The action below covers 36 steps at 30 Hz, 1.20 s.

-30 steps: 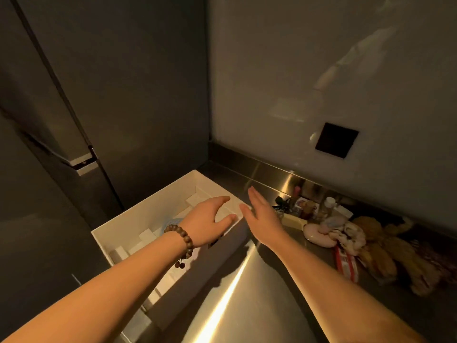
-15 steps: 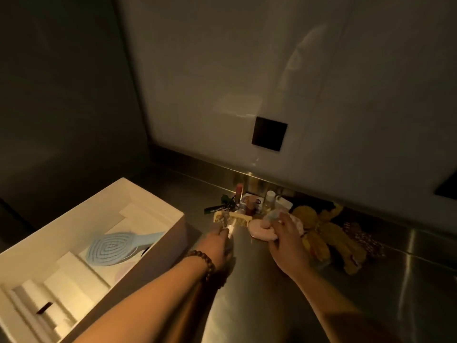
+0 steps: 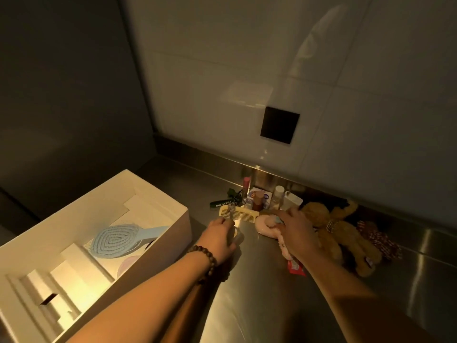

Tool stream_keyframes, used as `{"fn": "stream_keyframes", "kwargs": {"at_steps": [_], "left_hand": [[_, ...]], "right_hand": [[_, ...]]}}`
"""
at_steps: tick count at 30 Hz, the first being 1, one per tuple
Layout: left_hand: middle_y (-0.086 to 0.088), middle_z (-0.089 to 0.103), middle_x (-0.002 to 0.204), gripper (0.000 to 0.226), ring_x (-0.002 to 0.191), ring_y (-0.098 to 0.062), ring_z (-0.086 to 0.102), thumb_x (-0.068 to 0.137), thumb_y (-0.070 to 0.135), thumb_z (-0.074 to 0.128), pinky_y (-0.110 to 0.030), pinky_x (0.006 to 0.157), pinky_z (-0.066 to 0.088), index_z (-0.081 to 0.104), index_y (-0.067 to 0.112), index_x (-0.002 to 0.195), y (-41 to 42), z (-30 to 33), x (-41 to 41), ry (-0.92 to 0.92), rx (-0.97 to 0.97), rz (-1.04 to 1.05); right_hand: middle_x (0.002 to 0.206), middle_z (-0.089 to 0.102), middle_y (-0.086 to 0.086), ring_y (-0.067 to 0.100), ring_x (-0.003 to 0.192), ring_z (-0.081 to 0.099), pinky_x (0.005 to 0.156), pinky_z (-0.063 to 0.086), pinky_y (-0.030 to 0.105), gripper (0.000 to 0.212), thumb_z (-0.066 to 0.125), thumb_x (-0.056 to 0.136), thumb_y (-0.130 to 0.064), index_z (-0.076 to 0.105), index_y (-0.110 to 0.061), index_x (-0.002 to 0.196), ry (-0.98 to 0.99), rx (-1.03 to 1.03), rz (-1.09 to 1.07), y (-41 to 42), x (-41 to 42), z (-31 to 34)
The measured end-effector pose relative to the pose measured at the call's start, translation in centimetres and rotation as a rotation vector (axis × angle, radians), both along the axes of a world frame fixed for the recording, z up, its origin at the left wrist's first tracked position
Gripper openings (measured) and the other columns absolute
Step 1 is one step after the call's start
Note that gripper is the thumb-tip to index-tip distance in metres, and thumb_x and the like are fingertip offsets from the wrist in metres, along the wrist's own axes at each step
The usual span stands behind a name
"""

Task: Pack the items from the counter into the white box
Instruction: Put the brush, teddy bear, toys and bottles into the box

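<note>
The white box [image 3: 158,191] stands open at the left on the steel counter, with a light blue hairbrush [image 3: 116,240] lying among its white dividers. My left hand [image 3: 218,237], a bead bracelet on its wrist, is curled just in front of a yellow comb [image 3: 243,214] and seems to hold a small pale object, mostly hidden. My right hand [image 3: 298,235] grips a pale patterned cloth item [image 3: 284,252] beside a pink round pad [image 3: 263,227], fingertips on the pad's edge.
Small bottles and jars [image 3: 279,194] and a dark lanyard [image 3: 222,203] cluster against the backsplash. A brown plush toy [image 3: 346,236], a red-and-white checked item [image 3: 378,240] and a red packet [image 3: 295,266] lie to the right. A dark cabinet wall rises behind the box.
Both hands left the box and reached right to the pile of items. The left hand curled in front of the comb; the right hand closed on the cloth item by the pink pad.
</note>
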State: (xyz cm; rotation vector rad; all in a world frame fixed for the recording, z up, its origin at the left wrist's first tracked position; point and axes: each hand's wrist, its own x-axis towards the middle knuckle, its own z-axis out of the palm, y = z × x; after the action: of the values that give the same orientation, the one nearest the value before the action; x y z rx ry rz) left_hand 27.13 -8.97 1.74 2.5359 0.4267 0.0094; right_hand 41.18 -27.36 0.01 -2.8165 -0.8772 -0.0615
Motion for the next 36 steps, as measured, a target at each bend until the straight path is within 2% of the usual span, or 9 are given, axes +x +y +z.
{"fn": "stream_keyframes", "kwargs": {"at_steps": [5, 10, 13, 15, 20, 25, 28, 31, 36], "left_hand": [[0.003, 0.046, 0.119, 0.050, 0.106, -0.012, 0.048, 0.081, 0.031, 0.065, -0.027, 0.088, 0.048, 0.048, 0.021, 0.127, 1.1, 4.9, -0.2, -0.183, -0.037, 0.025], [0.001, 0.051, 0.108, 0.048, 0.093, -0.009, 0.050, 0.078, 0.031, 0.067, -0.021, 0.077, 0.043, 0.054, 0.017, 0.122, 5.1, 11.3, -3.4, -0.445, -0.025, 0.056], [0.001, 0.052, 0.112, 0.049, 0.098, -0.010, 0.051, 0.077, 0.025, 0.067, -0.020, 0.082, 0.043, 0.053, 0.017, 0.124, 8.9, 13.4, -6.0, -0.488, 0.003, 0.103], [0.000, 0.051, 0.117, 0.052, 0.103, -0.012, 0.051, 0.077, 0.022, 0.068, -0.021, 0.085, 0.042, 0.051, 0.019, 0.126, 12.2, 13.5, -8.3, -0.438, 0.034, 0.150], [-0.002, 0.048, 0.126, 0.055, 0.112, -0.015, 0.051, 0.077, 0.009, 0.069, -0.018, 0.088, 0.040, 0.048, 0.016, 0.128, 19.3, 10.6, -12.6, -0.141, 0.138, 0.214], [0.003, 0.046, 0.126, 0.046, 0.105, -0.014, 0.050, 0.082, 0.008, 0.063, -0.023, 0.087, 0.042, 0.051, 0.026, 0.122, 22.1, 6.7, -12.4, 0.073, 0.194, 0.143], [0.004, 0.048, 0.127, 0.042, 0.107, -0.018, 0.049, 0.085, 0.019, 0.060, -0.033, 0.096, 0.042, 0.050, 0.030, 0.124, 22.6, 5.0, -11.4, 0.138, 0.198, 0.079], [0.005, 0.048, 0.128, 0.045, 0.109, -0.018, 0.049, 0.083, 0.026, 0.063, -0.034, 0.096, 0.042, 0.048, 0.031, 0.125, 23.2, 4.0, -10.7, 0.140, 0.222, 0.055], [0.004, 0.052, 0.124, 0.038, 0.105, -0.018, 0.052, 0.086, 0.029, 0.058, -0.031, 0.092, 0.043, 0.048, 0.032, 0.122, 24.1, 3.2, -11.3, 0.181, 0.197, 0.023]], "right_hand": [[0.130, 0.047, 0.000, 0.019, 0.118, 0.048, 0.083, 0.047, 0.022, 0.036, 0.053, 0.095, -0.021, 0.052, -0.033, 0.129, 0.099, 0.299, 0.063, 2.9, -2.3, 3.7], [0.127, 0.046, 0.001, 0.016, 0.111, 0.049, 0.066, 0.033, 0.007, 0.031, 0.051, 0.096, -0.020, 0.057, -0.030, 0.124, 0.136, 0.438, 0.161, 8.2, -5.7, 8.1], [0.127, 0.045, -0.001, 0.014, 0.108, 0.050, 0.071, 0.045, 0.013, 0.030, 0.048, 0.097, -0.020, 0.055, -0.031, 0.124, 0.156, 0.488, 0.221, 10.7, -7.2, 10.2], [0.127, 0.044, -0.001, 0.014, 0.110, 0.049, 0.084, 0.053, 0.027, 0.030, 0.047, 0.097, -0.020, 0.054, -0.031, 0.125, 0.157, 0.497, 0.254, 12.7, -8.1, 11.6], [0.127, 0.044, 0.001, 0.014, 0.112, 0.047, 0.088, 0.044, 0.022, 0.031, 0.047, 0.098, -0.017, 0.054, -0.027, 0.125, 0.169, 0.526, 0.313, 16.8, -9.9, 12.9], [0.124, 0.047, 0.001, 0.016, 0.112, 0.049, 0.089, 0.046, 0.026, 0.031, 0.049, 0.097, -0.014, 0.056, -0.025, 0.126, 0.195, 0.515, 0.327, 18.5, -10.6, 12.0], [0.122, 0.047, -0.003, 0.011, 0.109, 0.050, 0.084, 0.045, 0.019, 0.032, 0.048, 0.097, -0.014, 0.056, -0.027, 0.125, 0.228, 0.537, 0.331, 18.8, -10.3, 11.5], [0.122, 0.047, -0.004, 0.008, 0.109, 0.049, 0.084, 0.043, 0.014, 0.033, 0.048, 0.097, -0.013, 0.055, -0.027, 0.126, 0.241, 0.533, 0.336, 18.9, -9.9, 11.2], [0.125, 0.047, -0.002, 0.010, 0.111, 0.050, 0.088, 0.045, 0.017, 0.034, 0.048, 0.097, -0.013, 0.054, -0.026, 0.129, 0.248, 0.499, 0.327, 19.0, -9.5, 10.9]]}}
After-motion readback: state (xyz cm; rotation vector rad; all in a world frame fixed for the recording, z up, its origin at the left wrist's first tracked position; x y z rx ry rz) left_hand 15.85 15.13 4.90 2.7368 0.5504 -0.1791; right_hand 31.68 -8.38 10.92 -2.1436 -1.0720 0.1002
